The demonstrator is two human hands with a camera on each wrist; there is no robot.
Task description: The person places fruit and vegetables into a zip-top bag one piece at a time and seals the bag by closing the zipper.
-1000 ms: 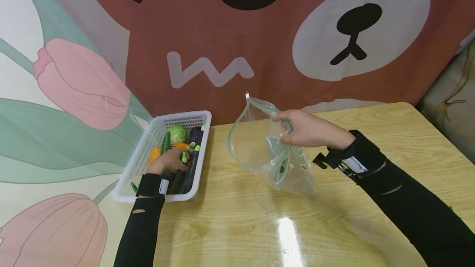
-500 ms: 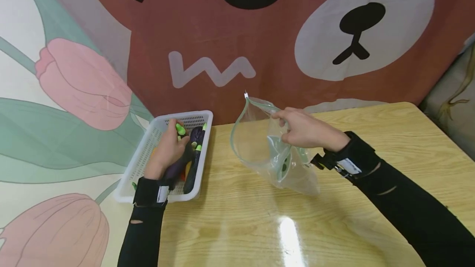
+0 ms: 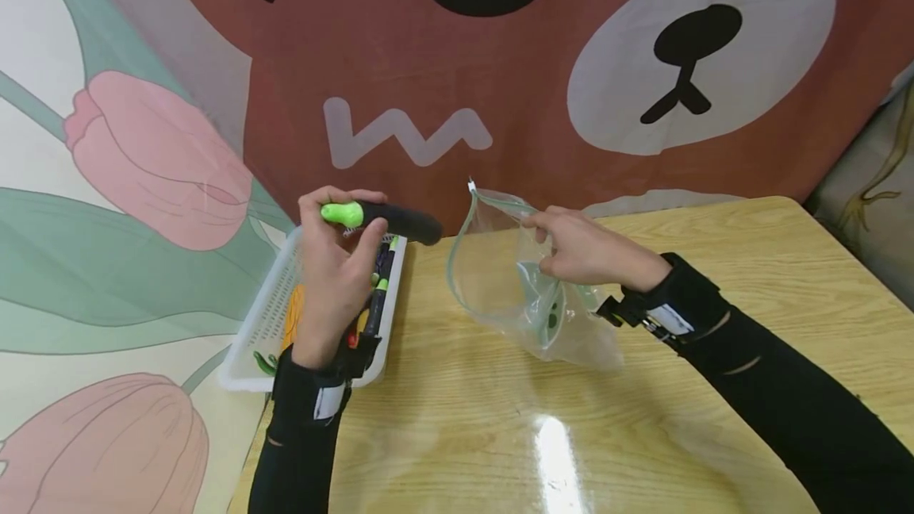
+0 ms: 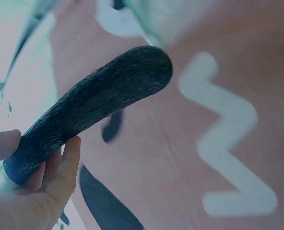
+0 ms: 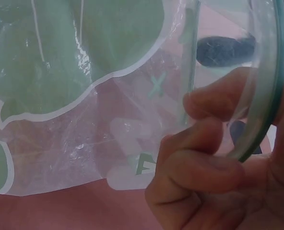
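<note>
My left hand (image 3: 332, 288) pinches a long dark eggplant (image 3: 407, 224) by its bright green cap end, thumb on one side and fingers on the other. Raised above the white basket, the eggplant points toward the bag, its rounded tip leading; its wrinkled skin fills the middle of the left wrist view. Curled fingers of my right hand (image 3: 596, 248) grip the rim of a clear zip bag (image 3: 581, 343) with a green edge. The bag's mouth gapes toward the left hand. Green printed shapes (image 5: 94, 62) show on its plastic in the right wrist view.
The white perforated basket (image 3: 259, 320) stands at the table's left, partly behind my left arm. In it lie an orange ridged vegetable (image 3: 293, 312), small green peppers (image 3: 266, 363) and another dark eggplant (image 3: 373, 312). A printed cloth (image 3: 514, 86) hangs behind the wooden table (image 3: 464, 435).
My left hand has lifted the eggplant up out of the basket and swung its tip rightward toward the bag. The right hand keeps its grip on the bag almost unmoved.
</note>
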